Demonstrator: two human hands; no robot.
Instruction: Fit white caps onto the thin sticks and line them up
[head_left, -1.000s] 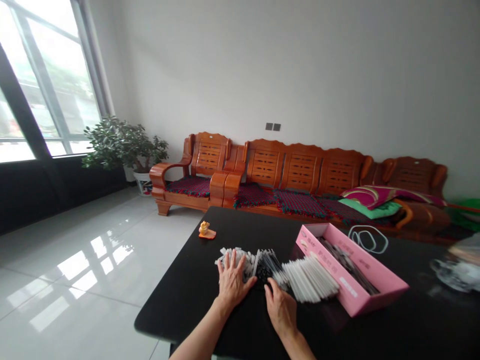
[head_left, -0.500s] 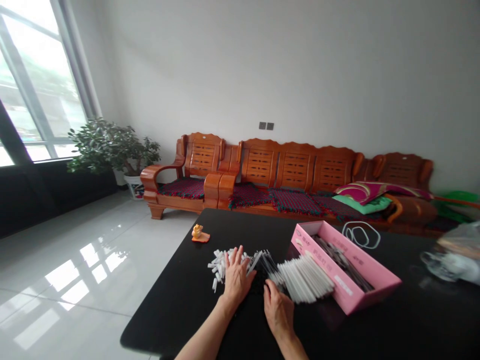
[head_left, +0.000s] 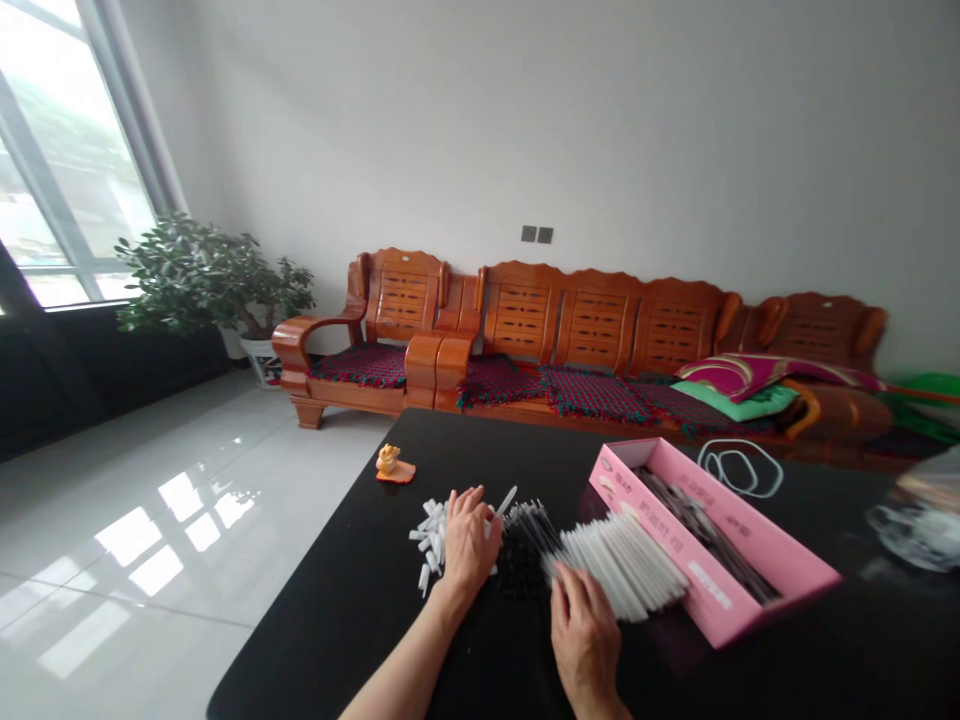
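Hands (head_left: pixel 587 625) farther apart — loosely curled (both).

We have room to draw our left hand (head_left: pixel 466 535) back toward us, but white bits (head_left: pixel 431 540) crowd its outer side and a white stick (head_left: pixel 508 498) juts from it. Between our hands, a black heap (head_left: pixel 517 570) blocks a flat slide. Right of our right hand (head_left: pixel 585 630), sticks (head_left: pixel 622 560) and the box (head_left: pixel 705 590) bar the way; beyond, a lane opens between figurine (head_left: pixel 388 460) and box.
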